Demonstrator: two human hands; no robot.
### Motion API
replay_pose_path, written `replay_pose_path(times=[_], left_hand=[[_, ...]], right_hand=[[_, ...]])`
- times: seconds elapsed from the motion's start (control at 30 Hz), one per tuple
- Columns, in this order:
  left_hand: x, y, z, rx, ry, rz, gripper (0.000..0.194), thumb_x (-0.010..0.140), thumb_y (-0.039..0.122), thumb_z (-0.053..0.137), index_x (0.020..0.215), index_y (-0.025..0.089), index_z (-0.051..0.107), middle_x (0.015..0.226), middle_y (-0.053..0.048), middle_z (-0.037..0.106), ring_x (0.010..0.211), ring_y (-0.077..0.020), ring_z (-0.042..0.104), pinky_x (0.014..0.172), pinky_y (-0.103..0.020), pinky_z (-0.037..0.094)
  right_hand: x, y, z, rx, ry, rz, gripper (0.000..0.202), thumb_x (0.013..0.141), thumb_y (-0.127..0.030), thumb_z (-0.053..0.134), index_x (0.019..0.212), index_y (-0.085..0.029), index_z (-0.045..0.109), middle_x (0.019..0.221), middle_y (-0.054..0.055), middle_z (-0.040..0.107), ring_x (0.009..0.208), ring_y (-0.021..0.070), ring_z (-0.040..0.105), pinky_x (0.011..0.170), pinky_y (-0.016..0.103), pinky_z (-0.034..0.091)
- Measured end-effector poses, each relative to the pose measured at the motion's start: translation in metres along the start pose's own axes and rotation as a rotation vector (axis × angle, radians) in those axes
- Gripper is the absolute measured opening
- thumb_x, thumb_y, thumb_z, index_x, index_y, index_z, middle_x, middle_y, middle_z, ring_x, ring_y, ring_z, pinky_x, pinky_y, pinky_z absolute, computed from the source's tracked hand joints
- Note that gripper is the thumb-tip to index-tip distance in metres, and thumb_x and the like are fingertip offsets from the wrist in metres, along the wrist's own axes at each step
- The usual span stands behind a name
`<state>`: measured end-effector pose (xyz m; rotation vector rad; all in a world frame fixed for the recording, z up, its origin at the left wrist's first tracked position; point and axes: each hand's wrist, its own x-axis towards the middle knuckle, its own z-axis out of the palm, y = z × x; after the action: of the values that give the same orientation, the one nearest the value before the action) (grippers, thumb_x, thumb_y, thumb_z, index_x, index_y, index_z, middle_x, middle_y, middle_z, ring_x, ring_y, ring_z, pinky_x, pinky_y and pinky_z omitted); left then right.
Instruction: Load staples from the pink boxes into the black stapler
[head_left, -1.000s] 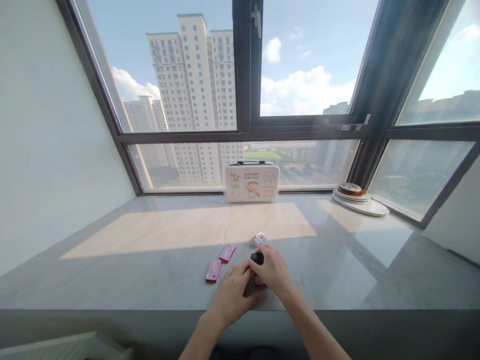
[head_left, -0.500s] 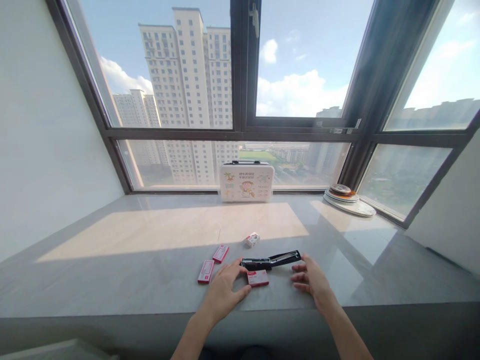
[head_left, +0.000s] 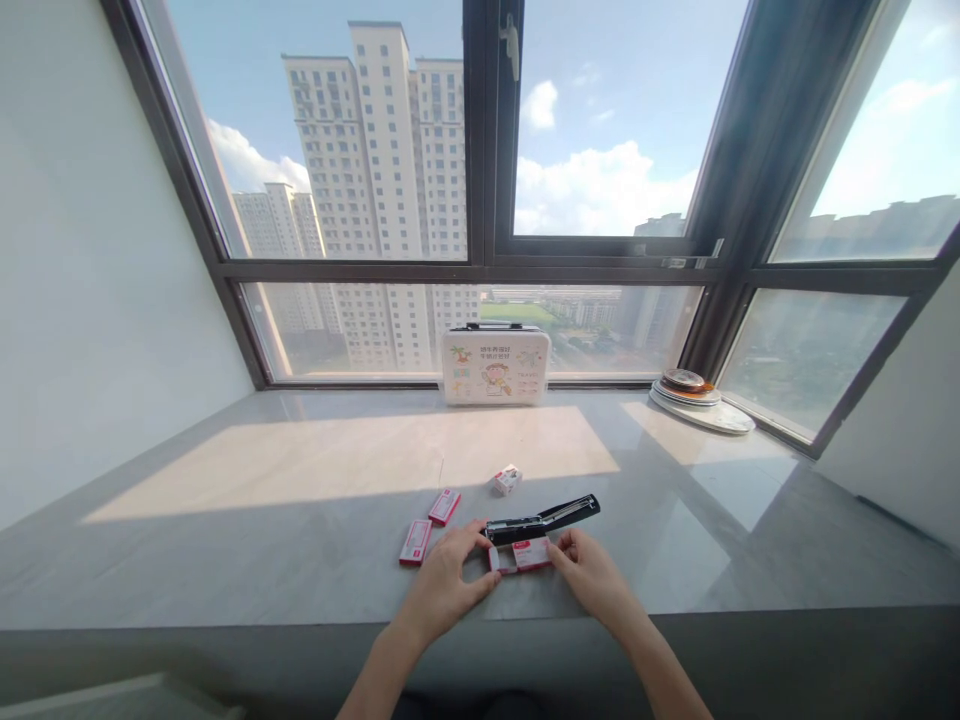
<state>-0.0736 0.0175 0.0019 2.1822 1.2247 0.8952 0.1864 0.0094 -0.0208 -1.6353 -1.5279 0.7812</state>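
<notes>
A small red-and-white staple box (head_left: 531, 553) lies near the sill's front edge, slid partly open so that its inner tray (head_left: 504, 562) shows at the left. My left hand (head_left: 448, 575) has thumb and index finger closed about the tray's left end. At the other end, my right hand (head_left: 589, 572) pinches the sleeve. Just behind the box is a black stapler (head_left: 517, 528), its top arm swung open to the right. What lies inside the tray is too small to make out.
Two more red-and-white boxes (head_left: 415, 542) lie left of my left hand. Behind the stapler stands a little white box (head_left: 508, 479). A printed white case (head_left: 496, 368) leans by the window, and stacked round plates (head_left: 701, 405) sit at the back right.
My right hand has left the stapler's raised arm and come left to the staple box. The box's sleeve has slid right, baring the inner tray. My left hand stays at the left end.
</notes>
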Motion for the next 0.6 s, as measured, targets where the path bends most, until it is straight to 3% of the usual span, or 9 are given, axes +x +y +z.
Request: replay_pose_path(times=[0.1,0.2,0.43,0.6], left_hand=[[0.000,0.000,0.001,0.026,-0.008,0.008,0.030,0.080,0.029,0.071,0.109,0.032,0.068,0.146,-0.001,0.055,0.137,-0.0264,0.049,0.118,-0.044,0.035],[0.000,-0.002,0.002,0.044,-0.016,0.007,0.030,0.080,0.030,0.071,0.110,0.032,0.068,0.148,-0.001,0.053,0.138,-0.0266,0.047,0.120,-0.046,0.032],[0.002,-0.004,0.001,0.012,-0.030,0.018,0.039,0.080,0.032,0.073,0.118,0.030,0.067,0.143,-0.003,0.058,0.136,-0.0272,0.049,0.120,-0.045,0.033],[0.001,-0.005,0.002,0.026,-0.019,0.014,0.039,0.079,0.032,0.074,0.117,0.030,0.067,0.144,-0.003,0.057,0.136,-0.0267,0.049,0.120,-0.045,0.031]], right_hand=[[-0.004,-0.019,-0.010,-0.092,0.076,-0.101,0.027,0.091,-0.046,0.053,0.096,-0.023,0.067,0.058,-0.003,0.060,0.057,0.0173,0.056,0.057,0.026,0.033],[-0.002,-0.041,0.000,-0.162,0.072,-0.183,0.027,0.092,-0.041,0.052,0.103,-0.025,0.071,0.063,-0.002,0.064,0.061,0.0174,0.058,0.057,0.026,0.032],[0.018,-0.053,0.049,0.124,-0.055,-0.023,0.032,0.087,-0.043,0.056,0.096,-0.017,0.073,0.064,0.001,0.067,0.056,0.0164,0.058,0.053,0.024,0.038],[0.020,-0.058,0.051,0.097,0.013,-0.011,0.028,0.086,-0.041,0.058,0.091,-0.016,0.072,0.063,0.002,0.066,0.059,0.0174,0.060,0.056,0.025,0.040]])
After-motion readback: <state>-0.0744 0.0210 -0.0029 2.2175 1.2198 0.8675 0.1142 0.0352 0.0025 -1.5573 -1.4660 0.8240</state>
